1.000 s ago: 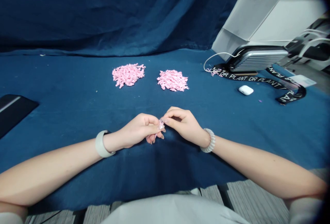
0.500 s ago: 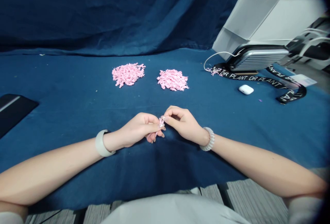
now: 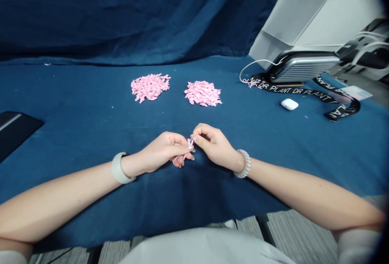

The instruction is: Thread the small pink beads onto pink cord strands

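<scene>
My left hand [image 3: 166, 149] is closed in a pinch on a small bunch of thin pale pink strips [image 3: 189, 142]; their upper ends fan out above the thumb, and part of a strip shows below between the fingers. Close against it, my right hand [image 3: 217, 147] pinches with thumb and forefinger at the top of the bunch, seemingly on one strip end, though the fingertips cover most of it. Beyond the hands lie two piles of small pink knotted pieces: a left pile [image 3: 150, 87] and a right pile [image 3: 202, 93].
Dark blue cloth [image 3: 91, 122] covers the table and hangs behind it. At right are a silver ribbed case [image 3: 310, 69], a black lettered lanyard [image 3: 291, 90], a white earbud case [image 3: 289, 104] and some purple-pink scraps [image 3: 253, 82]. A black flat object [image 3: 21, 132] lies at left.
The strip ends above my left thumb look slightly more spread. Both hands keep almost the same place and grip; the view has shifted very slightly.
</scene>
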Motion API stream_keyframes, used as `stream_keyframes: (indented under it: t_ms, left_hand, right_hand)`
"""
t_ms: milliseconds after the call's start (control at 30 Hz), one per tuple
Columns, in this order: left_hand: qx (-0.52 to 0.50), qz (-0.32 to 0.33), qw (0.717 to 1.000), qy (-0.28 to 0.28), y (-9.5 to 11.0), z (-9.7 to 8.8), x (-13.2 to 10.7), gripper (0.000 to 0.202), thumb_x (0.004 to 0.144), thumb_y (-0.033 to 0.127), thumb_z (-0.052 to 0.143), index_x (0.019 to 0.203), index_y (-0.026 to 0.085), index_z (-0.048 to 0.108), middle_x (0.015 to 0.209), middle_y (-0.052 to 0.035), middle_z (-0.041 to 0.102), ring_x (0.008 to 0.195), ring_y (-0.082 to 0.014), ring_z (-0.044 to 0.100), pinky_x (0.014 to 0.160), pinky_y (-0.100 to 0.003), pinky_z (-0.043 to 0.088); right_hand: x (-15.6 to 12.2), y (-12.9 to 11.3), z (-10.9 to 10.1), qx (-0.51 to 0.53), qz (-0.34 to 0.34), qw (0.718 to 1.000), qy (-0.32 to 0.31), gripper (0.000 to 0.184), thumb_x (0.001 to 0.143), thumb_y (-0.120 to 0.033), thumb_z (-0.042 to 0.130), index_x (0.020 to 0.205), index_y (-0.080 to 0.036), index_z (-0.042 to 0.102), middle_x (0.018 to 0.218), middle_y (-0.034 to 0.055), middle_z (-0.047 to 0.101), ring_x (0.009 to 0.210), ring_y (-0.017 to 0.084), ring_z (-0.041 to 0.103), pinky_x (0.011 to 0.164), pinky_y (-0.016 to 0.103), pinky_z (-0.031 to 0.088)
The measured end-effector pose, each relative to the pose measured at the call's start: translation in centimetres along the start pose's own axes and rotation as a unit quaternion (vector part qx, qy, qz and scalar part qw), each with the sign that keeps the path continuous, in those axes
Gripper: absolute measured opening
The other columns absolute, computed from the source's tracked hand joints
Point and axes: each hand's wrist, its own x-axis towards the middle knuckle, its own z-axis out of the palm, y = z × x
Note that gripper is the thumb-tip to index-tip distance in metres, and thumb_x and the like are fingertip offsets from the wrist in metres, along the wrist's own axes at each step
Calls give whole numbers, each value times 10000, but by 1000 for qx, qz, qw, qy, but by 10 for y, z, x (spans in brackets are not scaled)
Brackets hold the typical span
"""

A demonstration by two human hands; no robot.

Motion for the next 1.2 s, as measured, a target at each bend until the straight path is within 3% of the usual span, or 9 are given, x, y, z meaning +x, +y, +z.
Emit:
stream_keyframes:
  t_ms: [433, 733, 867, 1200]
  left_hand:
    - [34, 28, 999, -6, -2, -1, 0, 246, 718, 321, 624, 738, 77, 606, 640, -43, 628, 442, -34, 510, 432, -132, 415]
    - [23, 34, 999, -17, -3, -3, -1, 266, 716, 338, 624, 771, 78, 612, 618, -31, 613, 421, -33, 500, 431, -139, 413]
    - [37, 21, 998, -47, -4, -6, -1, 271, 715, 341, 623, 773, 77, 606, 607, -34, 615, 407, -32, 492, 435, -141, 412]
    - [134, 0, 980, -147, 3, -16, 1, 318, 730, 406, 599, 766, 91, 622, 583, -27, 617, 433, -48, 516, 440, -139, 395]
  right_hand:
    - [3, -1, 2, 6, 20, 1000, -3, 183, 821, -224, 488, 687, -106, 533, 726, 12, 521, 660, 54, 472, 633, 186, 386]
    - [9, 7, -17, 63, -52, 988, -129, 247, 795, -274, 569, 998, -149, 633, 905, 45, 565, 802, 70, 536, 744, 210, 446]
    - [9, 8, -16, 57, -74, 983, -156, 249, 780, -268, 594, 1010, -193, 652, 877, 30, 550, 807, 63, 519, 776, 219, 438]
    - [9, 6, -12, 109, -45, 973, -197, 211, 704, -240, 666, 905, -186, 699, 797, 11, 531, 718, 35, 506, 679, 171, 432]
